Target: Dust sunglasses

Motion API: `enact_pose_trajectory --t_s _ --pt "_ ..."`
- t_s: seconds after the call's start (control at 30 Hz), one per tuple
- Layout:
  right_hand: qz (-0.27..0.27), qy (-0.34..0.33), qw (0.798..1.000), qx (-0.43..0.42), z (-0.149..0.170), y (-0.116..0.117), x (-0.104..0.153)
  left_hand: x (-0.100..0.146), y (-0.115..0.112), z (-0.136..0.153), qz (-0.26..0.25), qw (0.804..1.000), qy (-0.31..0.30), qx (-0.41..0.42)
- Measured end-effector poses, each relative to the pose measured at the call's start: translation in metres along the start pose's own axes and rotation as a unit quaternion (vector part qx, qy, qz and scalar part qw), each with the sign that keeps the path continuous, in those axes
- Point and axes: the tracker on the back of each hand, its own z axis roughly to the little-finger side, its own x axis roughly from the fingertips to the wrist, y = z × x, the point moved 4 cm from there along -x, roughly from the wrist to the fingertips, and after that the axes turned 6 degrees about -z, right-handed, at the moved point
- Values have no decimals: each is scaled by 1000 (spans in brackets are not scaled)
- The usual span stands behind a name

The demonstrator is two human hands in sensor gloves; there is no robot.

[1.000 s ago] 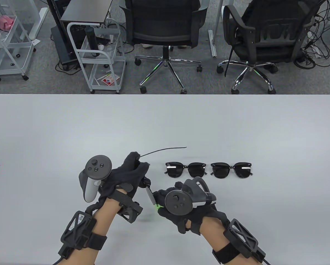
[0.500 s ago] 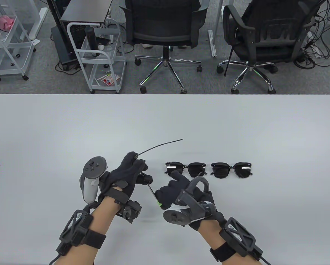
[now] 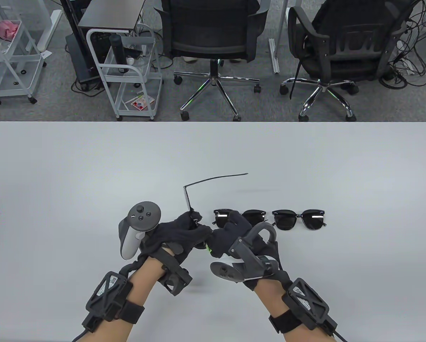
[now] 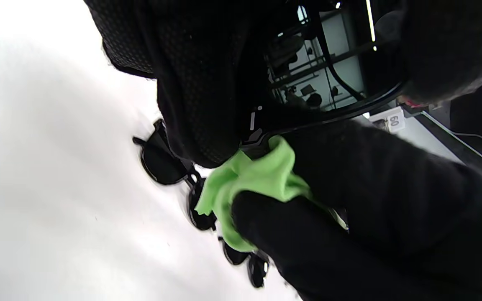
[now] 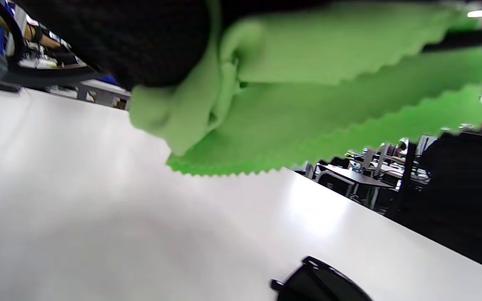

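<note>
My left hand (image 3: 193, 225) grips a black pair of sunglasses (image 3: 188, 198) just above the table; one temple sticks up and bends away to the right. In the left wrist view its lens (image 4: 324, 71) is close up. My right hand (image 3: 230, 228) pinches a green cloth (image 3: 208, 248) and holds it against the frame's corner (image 4: 257, 179). The cloth (image 5: 308, 104) hangs in folds in the right wrist view. Two more dark pairs lie on the table: one (image 3: 255, 217) partly behind my right hand, the other (image 3: 299, 219) to its right.
The white table (image 3: 91, 167) stretches wide to the left and beyond my hands. Behind its far edge stand two office chairs (image 3: 213, 32) and white wire carts (image 3: 127, 71) on the floor.
My left hand has moved right and turned the sunglasses, so the temple now stands up. My right hand has come up against it with the cloth, covering part of the nearer pair on the table.
</note>
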Motion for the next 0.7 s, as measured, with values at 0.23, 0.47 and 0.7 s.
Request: enact_pose_trajectory --t_s 0.23,0.47,0.7 --pt "-53 37 997 33 28 13 6 -1 11 3 -2 1000 4 -21" --pt "-87 59 992 65 43 28 7 0 22 7 -7 999 9 -41" --pt "-57 21 997 39 23 23 5 -5 13 14 22 999 18 -22"
